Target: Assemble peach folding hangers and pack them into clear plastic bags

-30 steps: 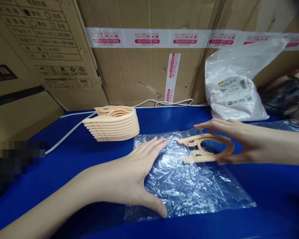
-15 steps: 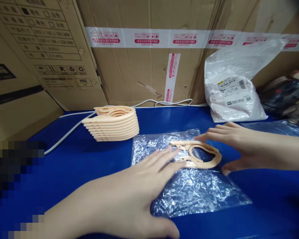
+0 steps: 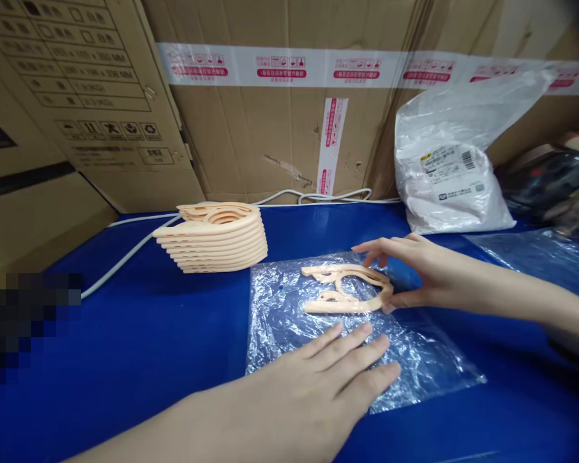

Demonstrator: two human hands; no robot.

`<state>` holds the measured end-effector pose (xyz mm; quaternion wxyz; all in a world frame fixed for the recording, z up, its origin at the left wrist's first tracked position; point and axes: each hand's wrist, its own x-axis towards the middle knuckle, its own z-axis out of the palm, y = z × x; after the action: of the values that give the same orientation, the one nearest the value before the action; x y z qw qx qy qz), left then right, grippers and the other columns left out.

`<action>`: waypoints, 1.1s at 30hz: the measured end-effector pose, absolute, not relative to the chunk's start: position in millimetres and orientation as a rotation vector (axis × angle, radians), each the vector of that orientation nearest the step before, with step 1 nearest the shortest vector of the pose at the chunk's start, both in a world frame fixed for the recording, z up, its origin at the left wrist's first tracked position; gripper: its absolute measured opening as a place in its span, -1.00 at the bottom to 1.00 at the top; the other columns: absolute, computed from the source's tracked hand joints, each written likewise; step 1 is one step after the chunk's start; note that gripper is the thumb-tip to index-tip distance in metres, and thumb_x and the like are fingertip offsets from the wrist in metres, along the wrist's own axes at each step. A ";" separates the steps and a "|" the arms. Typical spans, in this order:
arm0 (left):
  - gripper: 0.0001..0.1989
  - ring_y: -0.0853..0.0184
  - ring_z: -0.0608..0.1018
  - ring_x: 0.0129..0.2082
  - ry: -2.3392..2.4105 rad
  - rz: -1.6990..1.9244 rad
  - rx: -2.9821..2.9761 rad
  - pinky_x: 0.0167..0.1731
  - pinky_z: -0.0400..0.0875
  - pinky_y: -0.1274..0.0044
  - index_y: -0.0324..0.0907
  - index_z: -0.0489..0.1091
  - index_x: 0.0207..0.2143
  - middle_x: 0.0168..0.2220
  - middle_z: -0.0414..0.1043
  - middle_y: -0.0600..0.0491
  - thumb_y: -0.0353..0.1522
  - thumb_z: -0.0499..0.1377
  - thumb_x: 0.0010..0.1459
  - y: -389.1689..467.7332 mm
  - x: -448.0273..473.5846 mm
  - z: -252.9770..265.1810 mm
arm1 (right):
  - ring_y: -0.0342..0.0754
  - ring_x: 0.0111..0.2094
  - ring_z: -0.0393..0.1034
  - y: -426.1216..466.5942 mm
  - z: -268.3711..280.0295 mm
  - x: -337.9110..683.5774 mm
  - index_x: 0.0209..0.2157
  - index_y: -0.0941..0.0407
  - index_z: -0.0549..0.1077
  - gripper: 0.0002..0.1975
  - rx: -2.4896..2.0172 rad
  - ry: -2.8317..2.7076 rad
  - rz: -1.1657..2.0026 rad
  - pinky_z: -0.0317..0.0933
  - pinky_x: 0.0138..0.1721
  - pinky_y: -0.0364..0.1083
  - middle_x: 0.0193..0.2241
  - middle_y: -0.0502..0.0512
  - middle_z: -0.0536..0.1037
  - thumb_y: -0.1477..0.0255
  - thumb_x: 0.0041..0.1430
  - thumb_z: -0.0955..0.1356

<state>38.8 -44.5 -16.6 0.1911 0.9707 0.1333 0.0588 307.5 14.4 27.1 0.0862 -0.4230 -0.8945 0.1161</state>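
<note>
a beige folding clothes hanger is lying flat at the clear plastic bag; the view is not showing whether it is resting inside the film or on top. the right hand is curving partly closed about the rounded end, thumb and fingertips on either side, and seems to be holding it lightly. the left hand is spreading open, palm down, over the near part of the bag, gripping nothing. as for progress, only this one hanger is lying at the bag, and its handling is looking unfinished, since the right hand is staying closed about it. the stack of hangers is standing on the blue worktop, just beyond the bag's far left corner, with neither hand touching it.
</note>
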 end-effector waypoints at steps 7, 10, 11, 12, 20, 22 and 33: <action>-0.42 0.20 -0.17 0.39 0.355 0.131 2.678 0.34 -0.20 0.30 -0.29 -0.07 0.36 0.39 -0.18 -0.07 -0.26 -0.07 0.38 -44.2 39.0 -12.6 | 0.00 -0.04 0.42 17.1 9.2 289.5 0.22 0.02 0.15 -0.30 -1.136 -2.367 0.705 0.29 -0.02 -0.02 -0.02 0.10 0.50 0.21 0.11 0.44; -0.44 0.21 -0.18 0.39 0.352 0.120 2.653 0.35 -0.20 0.31 -0.29 -0.07 0.36 0.39 -0.17 -0.08 -0.26 -0.11 0.40 -43.5 38.6 -10.2 | -0.03 -0.06 0.43 18.1 1.6 284.9 0.19 0.01 0.18 -0.37 -1.081 -2.280 0.765 0.31 -0.02 -0.01 -0.01 0.10 0.50 0.23 0.14 0.43; -0.44 0.22 -0.18 0.39 0.350 0.114 2.646 0.35 -0.20 0.32 -0.30 -0.06 0.36 0.39 -0.16 -0.08 -0.26 -0.11 0.40 -43.7 38.5 -9.5 | -0.03 -0.06 0.44 18.2 -0.3 283.8 0.19 0.00 0.20 -0.39 -1.066 -2.261 0.781 0.32 -0.02 0.01 -0.01 0.11 0.50 0.23 0.15 0.42; -0.45 0.22 -0.17 0.39 0.355 0.112 2.638 0.35 -0.20 0.32 -0.29 -0.04 0.36 0.39 -0.15 -0.08 -0.27 -0.11 0.40 -44.2 38.5 -8.6 | -0.02 -0.05 0.44 18.2 -1.8 283.0 0.18 0.00 0.20 -0.41 -1.053 -2.247 0.798 0.32 -0.02 0.02 -0.02 0.12 0.50 0.23 0.16 0.41; -0.38 0.16 -0.04 0.39 0.605 0.148 2.641 0.33 -0.02 0.28 -0.20 -0.01 0.35 0.39 -0.11 -0.04 -0.21 0.03 0.32 -39.7 31.7 22.0 | 0.04 -0.09 0.44 17.7 -3.3 279.8 0.17 0.04 0.22 -0.43 -1.101 -2.229 0.795 0.33 -0.10 0.07 -0.04 0.19 0.52 0.22 0.17 0.39; -0.42 0.14 0.06 0.36 0.875 0.250 2.685 0.31 0.05 0.24 -0.17 0.02 0.34 0.38 -0.03 -0.05 -0.25 0.02 0.32 -29.6 24.9 29.2 | 0.03 -0.11 0.44 18.5 -2.7 280.0 0.17 0.05 0.22 -0.43 -1.109 -2.235 0.791 0.32 -0.12 0.06 -0.05 0.18 0.53 0.21 0.17 0.39; -0.29 0.08 0.35 0.18 1.182 0.238 2.662 0.12 0.28 0.31 -0.28 0.08 0.28 0.22 0.25 -0.18 -0.05 0.10 0.24 6.3 7.6 15.9 | 0.00 -0.17 0.45 18.1 13.5 291.2 0.16 0.09 0.22 -0.38 -1.166 -2.311 0.885 0.34 -0.14 0.02 -0.16 0.15 0.55 0.20 0.13 0.43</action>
<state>7.6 6.3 15.9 0.1095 0.9054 0.4022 0.0808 291.2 18.1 13.5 0.2014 -0.4175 -0.8275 0.3169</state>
